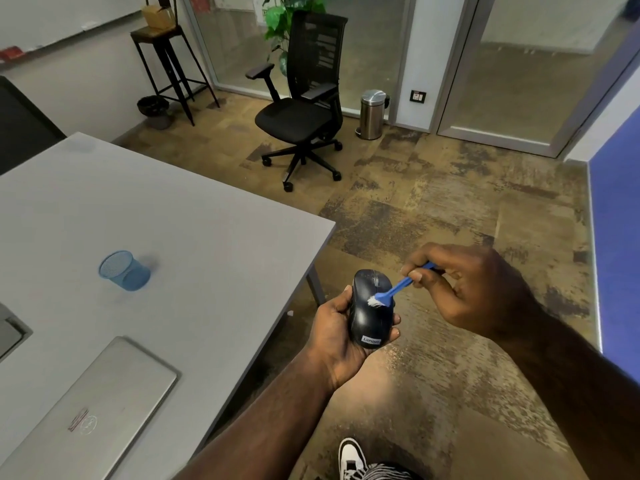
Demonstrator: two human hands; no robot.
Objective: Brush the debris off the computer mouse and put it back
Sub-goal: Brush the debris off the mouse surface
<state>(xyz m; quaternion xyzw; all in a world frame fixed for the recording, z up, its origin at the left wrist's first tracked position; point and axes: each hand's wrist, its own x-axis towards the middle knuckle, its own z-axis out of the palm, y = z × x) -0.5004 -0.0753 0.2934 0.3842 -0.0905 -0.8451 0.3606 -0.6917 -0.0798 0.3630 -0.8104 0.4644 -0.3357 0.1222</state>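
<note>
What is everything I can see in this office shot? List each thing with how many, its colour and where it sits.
computer mouse: one, black, held over the floor beside the table
brush: one, blue with white bristles, touching the mouse's top
table: one, grey, left
mesh pen cup: one, blue, on the table
laptop: one, silver, closed, on the table's near end
office chair: one, black, far middle
pedal bin: one, steel, by the glass wall
stool: one, black, far left
plant: one, green, behind the chair
shoe: one, white and black, bottom edge
left hand: cradles the mouse
right hand: pinches the brush
</note>
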